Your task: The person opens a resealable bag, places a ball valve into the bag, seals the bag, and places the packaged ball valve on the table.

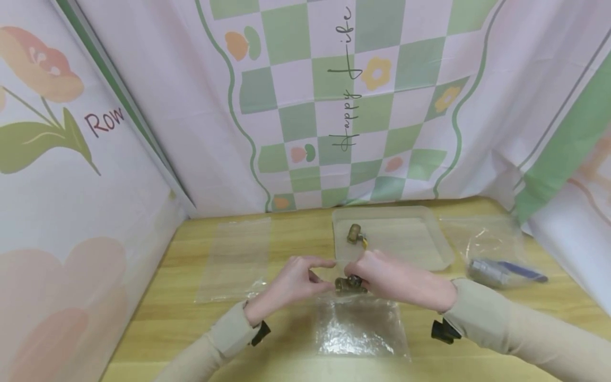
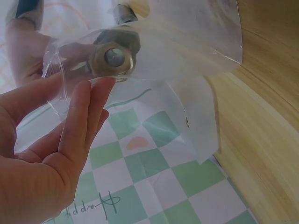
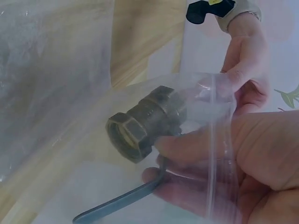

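The right hand (image 1: 389, 278) reaches inside a clear plastic bag (image 1: 361, 329), its thumb and fingers pinching the metal valve (image 3: 148, 120) where the lever (image 3: 119, 200) meets the body. The left hand (image 1: 298, 278), thumb and index finger parted, holds the bag's mouth between its fingers. The valve, within the bag, looks heavy for its size, hard and stiff; its thick middle seems the surest hold. The bag seems light, limp and slippery, best held by its edge.
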### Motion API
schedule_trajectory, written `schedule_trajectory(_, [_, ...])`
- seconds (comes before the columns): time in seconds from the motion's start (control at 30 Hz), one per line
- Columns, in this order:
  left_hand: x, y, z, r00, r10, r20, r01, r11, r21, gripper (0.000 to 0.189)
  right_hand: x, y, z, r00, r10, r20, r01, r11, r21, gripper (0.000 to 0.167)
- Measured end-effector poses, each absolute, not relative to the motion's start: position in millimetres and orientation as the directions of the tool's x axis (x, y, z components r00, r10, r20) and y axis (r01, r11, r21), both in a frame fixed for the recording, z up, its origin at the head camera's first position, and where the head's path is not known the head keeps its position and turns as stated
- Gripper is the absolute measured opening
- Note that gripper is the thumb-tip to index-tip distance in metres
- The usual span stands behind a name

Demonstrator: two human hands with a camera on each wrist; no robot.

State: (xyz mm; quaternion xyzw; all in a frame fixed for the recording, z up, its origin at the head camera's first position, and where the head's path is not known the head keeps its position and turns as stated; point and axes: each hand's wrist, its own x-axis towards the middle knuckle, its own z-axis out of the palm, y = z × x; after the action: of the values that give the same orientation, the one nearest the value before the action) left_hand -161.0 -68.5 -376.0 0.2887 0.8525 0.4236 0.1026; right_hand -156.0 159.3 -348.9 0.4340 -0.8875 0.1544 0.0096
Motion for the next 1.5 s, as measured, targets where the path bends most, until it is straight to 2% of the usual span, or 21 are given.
schedule_trajectory(0.23, [-161.4,-68.3,-376.4,-0.810,0.585,0.054,0.397,0.477,0.784,0.044,-156.4,152.3,-358.7,-0.634,-0.766,0.106,-0.762,0.596,-0.252,0.026])
schedule_trajectory(0.47, [-160.4,-65.7,-378.1,-0.803,0.595,0.038,0.391,0.477,0.787,0.045,-155.7,147.6,-373.5,-0.616,-0.778,0.125,-0.778,0.576,-0.251,0.015])
schedule_trajectory(0.87, [-162.1,-62.8,-386.8,-0.794,0.606,0.049,0.406,0.468,0.785,0.046,-152.9,144.2,-388.0,-0.622,-0.771,0.138,-0.774,0.577,-0.262,0.025])
schedule_trajectory(1.0, [-161.8,-62.3,-387.4,-0.796,0.604,0.048,0.401,0.466,0.789,0.046,-152.2,144.2,-389.9,-0.620,-0.770,0.151,-0.779,0.583,-0.231,0.025])
schedule_trajectory(1.13, [-160.8,-61.7,-385.4,-0.800,0.599,0.032,0.385,0.472,0.793,0.047,-151.8,144.2,-389.9,-0.615,-0.769,0.172,-0.786,0.581,-0.212,0.020])
schedule_trajectory(1.27, [-160.3,-62.0,-382.6,-0.804,0.594,0.028,0.381,0.478,0.792,0.047,-149.7,144.5,-384.4,-0.645,-0.750,0.147,-0.759,0.608,-0.234,0.016])
schedule_trajectory(1.4, [-159.4,-63.2,-380.4,-0.808,0.589,0.032,0.381,0.480,0.791,0.047,-144.7,145.4,-372.6,-0.681,-0.726,0.099,-0.721,0.640,-0.265,0.019])
schedule_trajectory(1.5, [-158.9,-63.9,-380.1,-0.809,0.587,0.030,0.377,0.479,0.792,0.046,-141.0,146.2,-361.6,-0.669,-0.731,0.136,-0.736,0.627,-0.254,0.022])
